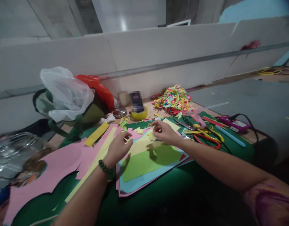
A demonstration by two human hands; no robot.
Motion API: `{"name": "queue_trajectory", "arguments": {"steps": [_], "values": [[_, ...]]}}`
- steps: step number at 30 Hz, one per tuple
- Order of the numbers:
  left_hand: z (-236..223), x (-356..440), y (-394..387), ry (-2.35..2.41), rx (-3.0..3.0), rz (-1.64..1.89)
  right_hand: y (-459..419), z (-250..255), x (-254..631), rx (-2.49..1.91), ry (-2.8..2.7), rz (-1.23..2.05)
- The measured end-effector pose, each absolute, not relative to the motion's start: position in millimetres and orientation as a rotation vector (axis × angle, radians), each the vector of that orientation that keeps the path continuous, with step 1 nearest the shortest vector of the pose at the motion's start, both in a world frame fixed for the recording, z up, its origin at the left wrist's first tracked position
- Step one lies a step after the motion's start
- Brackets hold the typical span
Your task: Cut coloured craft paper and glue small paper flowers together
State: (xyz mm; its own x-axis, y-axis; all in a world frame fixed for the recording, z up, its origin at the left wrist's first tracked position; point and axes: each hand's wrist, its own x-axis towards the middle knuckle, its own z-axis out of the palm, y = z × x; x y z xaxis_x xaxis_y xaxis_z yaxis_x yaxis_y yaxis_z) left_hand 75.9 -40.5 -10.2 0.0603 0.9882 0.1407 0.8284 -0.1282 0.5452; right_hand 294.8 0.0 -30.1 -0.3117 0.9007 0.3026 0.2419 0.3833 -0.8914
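Observation:
My right hand [165, 132] is over the paper stack, its fingers pinched at a small pale yellow paper cutout [151, 135] that looks like a flower. My left hand [119, 147], with a green bead bracelet at the wrist, hovers beside the stack's left edge, fingers curved and apart with nothing visible between them. Beneath both hands lie a green paper sheet [144, 161], a pale yellow strip and light blue paper [135, 185]. Just beyond the left fingertips are pink paper pieces [135, 134] and small yellow cutouts [138, 130].
Scissors with red handles [208, 142], a pink glue gun [196, 117] and a purple power strip [234, 123] lie to the right. Colourful paper pieces [174, 99] are heaped at the back. A bag [92, 108] and large pink paper [57, 164] occupy the left.

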Motion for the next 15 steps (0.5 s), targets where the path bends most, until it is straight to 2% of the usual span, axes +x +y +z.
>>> {"name": "queue_trajectory", "arguments": {"steps": [3, 7, 10, 15], "values": [[-11.0, 62.1, -31.9, 2.145, 2.145, 0.301, 13.4, -34.5, 298.0, -1.179, -1.808, 0.922], [-12.1, 56.8, -27.1, 2.192, 2.130, -0.045, 21.2, -41.8, 300.2, -1.364, -1.991, 0.756], [-11.9, 54.3, -24.3, 2.164, 2.116, -0.077, 24.0, -45.2, 303.5, -1.407, -2.079, 0.553], [-9.5, 49.0, -23.7, 2.073, 2.008, 0.035, 24.2, -41.9, 309.4, -1.115, -1.994, 0.297]]}}
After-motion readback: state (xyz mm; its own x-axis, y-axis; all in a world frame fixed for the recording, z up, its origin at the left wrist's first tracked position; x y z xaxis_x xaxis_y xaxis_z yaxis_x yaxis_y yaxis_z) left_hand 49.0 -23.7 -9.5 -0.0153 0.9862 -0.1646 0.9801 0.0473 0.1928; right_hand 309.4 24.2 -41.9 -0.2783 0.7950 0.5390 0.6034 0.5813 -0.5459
